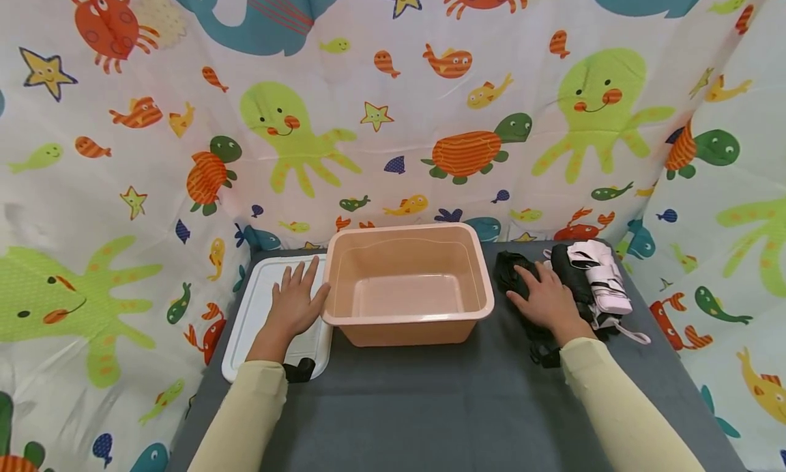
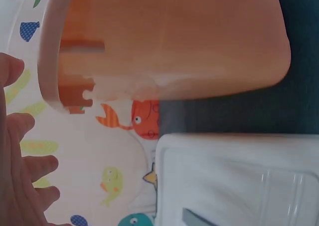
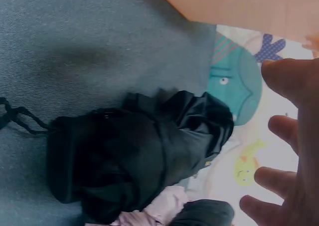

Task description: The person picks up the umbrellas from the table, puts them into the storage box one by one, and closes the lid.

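A peach plastic tub (image 1: 402, 332) stands at the back middle of the table, with nothing inside it. My left hand (image 1: 293, 312) is spread over a white lid (image 1: 245, 332), its thumb close to the tub's left rim. To the tub's right, my right hand (image 1: 548, 305) hovers with spread fingers over a black folded umbrella (image 3: 134, 156), which has a cord at its handle end. Beside that umbrella lies a pink and black bundle (image 1: 604, 284), also strapped like a folded umbrella, with a pink wrist loop. Both hands hold nothing.
A dark grey cloth covers the table (image 1: 430, 410). Behind and at both sides hangs a white curtain (image 1: 344, 131) printed with sea animals, close to the table's edges. A black strap (image 1: 299, 370) shows at the left wrist.
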{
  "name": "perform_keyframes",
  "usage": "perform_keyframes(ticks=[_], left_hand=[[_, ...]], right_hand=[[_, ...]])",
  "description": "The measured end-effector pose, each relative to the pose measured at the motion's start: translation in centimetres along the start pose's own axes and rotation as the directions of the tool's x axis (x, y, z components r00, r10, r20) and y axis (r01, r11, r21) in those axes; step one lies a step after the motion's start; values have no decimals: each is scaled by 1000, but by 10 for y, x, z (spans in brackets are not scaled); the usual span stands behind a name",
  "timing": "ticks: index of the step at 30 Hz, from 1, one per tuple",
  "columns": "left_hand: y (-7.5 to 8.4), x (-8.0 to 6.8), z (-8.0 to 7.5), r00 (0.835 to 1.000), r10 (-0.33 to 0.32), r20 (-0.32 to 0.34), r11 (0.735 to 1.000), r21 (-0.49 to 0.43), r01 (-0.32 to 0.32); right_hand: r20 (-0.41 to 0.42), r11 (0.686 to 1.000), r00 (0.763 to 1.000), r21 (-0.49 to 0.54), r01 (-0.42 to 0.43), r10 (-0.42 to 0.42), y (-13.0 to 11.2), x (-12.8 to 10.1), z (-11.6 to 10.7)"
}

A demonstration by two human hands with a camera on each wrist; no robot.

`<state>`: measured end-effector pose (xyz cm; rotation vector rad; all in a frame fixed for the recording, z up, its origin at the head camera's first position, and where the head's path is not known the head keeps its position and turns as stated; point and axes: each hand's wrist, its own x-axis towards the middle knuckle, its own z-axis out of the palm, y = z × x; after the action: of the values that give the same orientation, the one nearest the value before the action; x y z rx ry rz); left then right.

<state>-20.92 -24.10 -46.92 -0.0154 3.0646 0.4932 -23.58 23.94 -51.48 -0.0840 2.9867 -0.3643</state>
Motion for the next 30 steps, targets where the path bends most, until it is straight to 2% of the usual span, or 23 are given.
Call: perform_keyframes(ticks=[5,11,15,19,22,25,30], left_hand=[[3,2,1,999,40,13,995,-97,-39],[3,6,5,997,54,52,974,-223,-41],[2,9,11,995,41,91,947,-321,-9],[2,12,13,988,-2,157,912,-404,66],[4,13,15,979,-38,201,893,-433,124],[4,14,18,976,-36,214,879,-457,133],[5,13,23,978,-1,210,853,-510,110]], right_hand=[[60,999,998,35,-30,27,5,5,8],[119,995,992,80,-58,48,11,10,18],[168,993,984,98,-69,52,15,13,23],[206,991,977,104,-83,60,18,19,23],[229,991,971,99,-85,61,19,22,24],[251,993,967,87,-80,56,19,26,25],[302,992,950,78,-101,73,19,32,27]])
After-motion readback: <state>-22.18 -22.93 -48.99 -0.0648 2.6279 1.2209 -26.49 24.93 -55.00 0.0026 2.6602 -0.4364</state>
